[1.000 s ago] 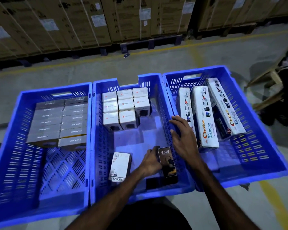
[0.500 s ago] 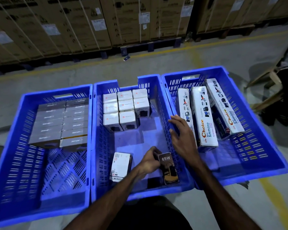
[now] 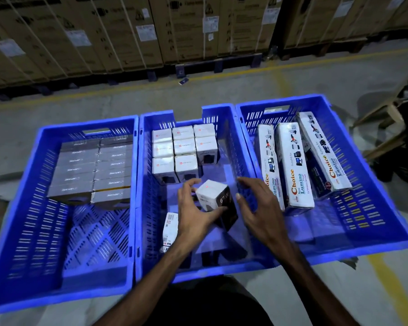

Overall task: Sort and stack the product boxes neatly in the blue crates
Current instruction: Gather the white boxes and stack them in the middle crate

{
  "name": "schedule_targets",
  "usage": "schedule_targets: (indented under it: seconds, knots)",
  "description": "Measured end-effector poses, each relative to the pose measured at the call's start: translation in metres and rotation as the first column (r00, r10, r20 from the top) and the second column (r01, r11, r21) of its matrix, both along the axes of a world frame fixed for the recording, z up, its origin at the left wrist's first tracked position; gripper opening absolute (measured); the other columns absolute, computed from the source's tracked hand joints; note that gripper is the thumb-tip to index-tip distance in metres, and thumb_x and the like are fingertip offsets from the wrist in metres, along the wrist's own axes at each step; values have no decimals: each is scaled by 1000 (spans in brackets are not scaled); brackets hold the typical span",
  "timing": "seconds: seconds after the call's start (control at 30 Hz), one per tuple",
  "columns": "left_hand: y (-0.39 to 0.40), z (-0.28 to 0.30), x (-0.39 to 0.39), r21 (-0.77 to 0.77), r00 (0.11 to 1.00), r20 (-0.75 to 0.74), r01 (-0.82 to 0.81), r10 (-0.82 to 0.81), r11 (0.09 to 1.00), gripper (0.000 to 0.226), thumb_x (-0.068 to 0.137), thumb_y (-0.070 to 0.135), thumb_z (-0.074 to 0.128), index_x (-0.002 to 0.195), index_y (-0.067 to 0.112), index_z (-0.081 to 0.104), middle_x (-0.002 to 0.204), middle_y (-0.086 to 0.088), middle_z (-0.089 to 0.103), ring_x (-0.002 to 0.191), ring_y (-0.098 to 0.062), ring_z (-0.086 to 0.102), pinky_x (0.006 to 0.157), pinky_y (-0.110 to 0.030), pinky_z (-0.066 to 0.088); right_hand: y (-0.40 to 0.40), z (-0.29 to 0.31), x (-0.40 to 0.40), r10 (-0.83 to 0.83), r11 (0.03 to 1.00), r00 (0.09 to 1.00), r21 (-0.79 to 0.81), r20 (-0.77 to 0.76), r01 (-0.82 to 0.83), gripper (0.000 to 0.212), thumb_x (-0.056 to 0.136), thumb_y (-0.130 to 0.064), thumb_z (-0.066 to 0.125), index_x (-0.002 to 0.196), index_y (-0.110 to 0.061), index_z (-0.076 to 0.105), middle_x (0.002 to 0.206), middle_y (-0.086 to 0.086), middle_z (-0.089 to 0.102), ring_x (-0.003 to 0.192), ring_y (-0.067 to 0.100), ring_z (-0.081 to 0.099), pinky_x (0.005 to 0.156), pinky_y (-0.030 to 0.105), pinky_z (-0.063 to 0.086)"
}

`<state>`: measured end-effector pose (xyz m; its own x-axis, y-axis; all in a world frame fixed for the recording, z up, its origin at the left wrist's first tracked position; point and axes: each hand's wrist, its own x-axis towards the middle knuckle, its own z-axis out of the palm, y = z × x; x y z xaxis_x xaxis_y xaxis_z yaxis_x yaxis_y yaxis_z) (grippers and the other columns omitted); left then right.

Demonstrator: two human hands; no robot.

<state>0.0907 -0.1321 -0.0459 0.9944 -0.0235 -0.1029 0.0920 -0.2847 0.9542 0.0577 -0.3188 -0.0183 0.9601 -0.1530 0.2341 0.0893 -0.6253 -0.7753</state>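
the charger box [image 3: 213,202] is lifted and tilted over the middle crate [image 3: 231,267], left hand [image 3: 193,215] fingers clamped on it. the white box rows [image 3: 183,151] lie just beyond; right hand [image 3: 262,208] hovers beside, fingers apart.

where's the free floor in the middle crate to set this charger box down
Bare floor lies in the middle crate just right of the front two white boxes, below the shorter third column, reaching its right wall. The near half is also open, apart from a flat box by the left wall. The far left corner is packed. The left hand holds the charger box; the right hand hovers open.
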Motion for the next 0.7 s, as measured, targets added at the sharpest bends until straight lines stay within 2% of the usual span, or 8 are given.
schedule_targets:
  seconds: [0.07,0.13,0.17,0.23,0.37,0.5,0.63,0.7]
  knots:
    - [4,9,-6,33,995,94,-34,30,999,83,63,41,92,133,38,48,130,4,48,116,-1,56,85,-19,54,12,5,-4,54,996,993,72,-106,-46,54,94,-35,68,145,-25,54,132,-6,62,123,11,60,102,36,51]
    - [5,14,-10,77,980,196,-38,22,996,80,67,20,90,135,28,50,131,0,47,115,3,53,83,-9,47,22,6,-3,96,992,972,98,-214,-76,72,90,-50,70,154,-32,42,139,-12,55,128,8,56,102,32,48]
    - [7,15,-11,93,972,235,-32,9,995,81,65,10,87,136,27,50,130,-1,47,115,2,52,82,-10,46,26,7,-1,109,992,960,90,-257,-89,79,87,-53,72,156,-34,38,140,-12,53,128,7,54,102,31,46]
    - [12,16,-14,106,964,267,-17,-12,994,83,63,10,78,138,30,48,128,4,45,113,-6,54,80,-22,52,31,8,3,122,992,938,40,-325,-116,84,86,-55,75,157,-35,35,136,-11,50,123,6,52,98,31,47]
    - [28,23,-10,131,938,347,-27,-21,991,83,64,27,72,140,39,45,125,16,42,107,-22,60,73,-40,58,42,12,9,97,992,947,-51,-306,-118,71,85,-56,77,145,-35,47,122,-12,48,113,8,56,87,32,51]
    - [39,28,-5,133,899,433,6,-63,991,90,68,16,88,143,36,44,128,29,39,112,-22,57,84,-37,56,46,23,17,134,990,936,-7,-326,-144,56,85,-47,81,133,-31,57,116,-12,53,100,4,62,76,17,47]
    - [55,29,-1,137,888,450,38,-96,990,85,70,15,97,140,21,49,117,10,44,105,-5,53,83,-14,45,35,23,29,229,972,922,22,-312,-234,66,80,-50,80,138,-29,57,123,-11,57,103,8,67,84,39,59]
    - [66,26,2,140,888,451,33,-94,990,81,71,15,96,138,19,52,114,7,45,101,-3,53,82,-12,43,28,24,34,234,969,912,5,-335,-247,68,80,-35,86,140,-25,56,127,-9,56,102,10,68,83,42,60]
